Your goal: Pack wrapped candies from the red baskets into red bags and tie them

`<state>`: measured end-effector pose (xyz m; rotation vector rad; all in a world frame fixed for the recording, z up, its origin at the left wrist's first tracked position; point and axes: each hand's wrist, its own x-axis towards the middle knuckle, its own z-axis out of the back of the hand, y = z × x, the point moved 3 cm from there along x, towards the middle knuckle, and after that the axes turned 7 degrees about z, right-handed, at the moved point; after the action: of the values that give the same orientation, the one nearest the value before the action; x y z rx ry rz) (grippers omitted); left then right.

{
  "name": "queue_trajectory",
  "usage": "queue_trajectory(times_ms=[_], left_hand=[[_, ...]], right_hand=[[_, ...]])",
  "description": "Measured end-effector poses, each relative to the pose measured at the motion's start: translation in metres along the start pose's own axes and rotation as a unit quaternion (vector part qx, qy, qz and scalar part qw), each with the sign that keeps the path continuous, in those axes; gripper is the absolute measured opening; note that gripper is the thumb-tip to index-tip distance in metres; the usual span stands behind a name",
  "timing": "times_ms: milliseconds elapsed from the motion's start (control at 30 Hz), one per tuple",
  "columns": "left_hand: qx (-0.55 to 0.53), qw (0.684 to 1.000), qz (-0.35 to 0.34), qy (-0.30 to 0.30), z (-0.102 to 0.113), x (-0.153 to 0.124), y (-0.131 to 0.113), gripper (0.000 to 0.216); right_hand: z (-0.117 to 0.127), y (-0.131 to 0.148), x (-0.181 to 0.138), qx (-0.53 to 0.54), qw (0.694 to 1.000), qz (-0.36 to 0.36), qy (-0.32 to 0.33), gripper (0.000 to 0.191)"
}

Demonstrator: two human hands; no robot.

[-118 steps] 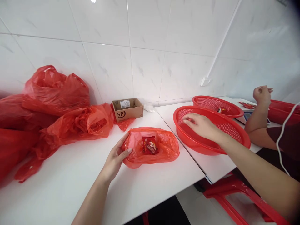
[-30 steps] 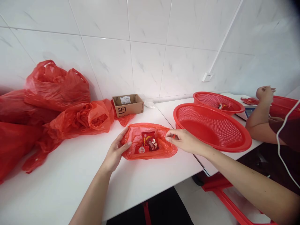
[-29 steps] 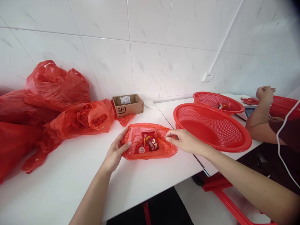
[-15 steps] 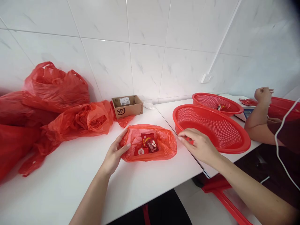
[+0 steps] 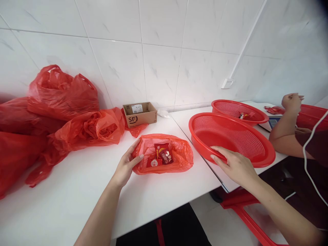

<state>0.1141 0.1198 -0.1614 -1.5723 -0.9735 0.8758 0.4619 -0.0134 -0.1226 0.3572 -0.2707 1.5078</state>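
Observation:
A small red plastic bag (image 5: 179, 157) lies open on the white table (image 5: 77, 191) with red snack packets (image 5: 161, 155) inside. My left hand (image 5: 125, 165) pinches the bag's left rim, thumb on top. My right hand (image 5: 234, 165) rests with fingers stretched on the near rim of a large red mesh basket (image 5: 230, 136), which looks bare inside.
A heap of red plastic bags (image 5: 58, 109) fills the left. A small cardboard box (image 5: 139, 114) stands by the tiled wall. A second red basket (image 5: 238, 111) holds a packet. Another person's arm (image 5: 284, 123) leans at the right beside a scale (image 5: 269, 123). A red stool (image 5: 246, 208) stands below.
My right hand left the bag's right edge and moved right and down onto the big basket's near rim. A second packet has appeared in the bag. My left hand stayed.

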Motion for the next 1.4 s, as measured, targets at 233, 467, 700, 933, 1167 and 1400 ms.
queue_trajectory(times_ms=[233, 467, 700, 933, 1167, 1400], left_hand=[[-0.001, 1.000, 0.000, 0.000, 0.000, 0.000, 0.000, 0.074], [-0.001, 1.000, -0.004, 0.001, 0.000, 0.000, 0.001, 0.075], [-0.007, 1.000, 0.000, 0.004, 0.000, 0.001, 0.001, 0.077], [-0.017, 1.000, 0.001, 0.010, -0.001, 0.001, 0.001, 0.076], [-0.013, 1.000, 0.005, 0.009, -0.001, 0.000, 0.002, 0.074], [-0.005, 1.000, 0.007, 0.008, 0.001, 0.002, 0.003, 0.074]], right_hand=[[-0.001, 0.001, -0.002, -0.003, 1.000, 0.001, 0.005, 0.045], [0.000, 0.002, -0.001, -0.004, 1.000, 0.003, -0.003, 0.046], [-0.002, 0.000, -0.002, 0.004, 1.000, 0.006, 0.003, 0.046], [-0.002, 0.001, -0.001, 0.007, 1.000, -0.001, 0.016, 0.046], [-0.001, 0.001, -0.002, 0.018, 1.000, 0.010, 0.005, 0.043], [-0.011, 0.013, -0.023, 0.035, 0.993, 0.107, -0.018, 0.037]])
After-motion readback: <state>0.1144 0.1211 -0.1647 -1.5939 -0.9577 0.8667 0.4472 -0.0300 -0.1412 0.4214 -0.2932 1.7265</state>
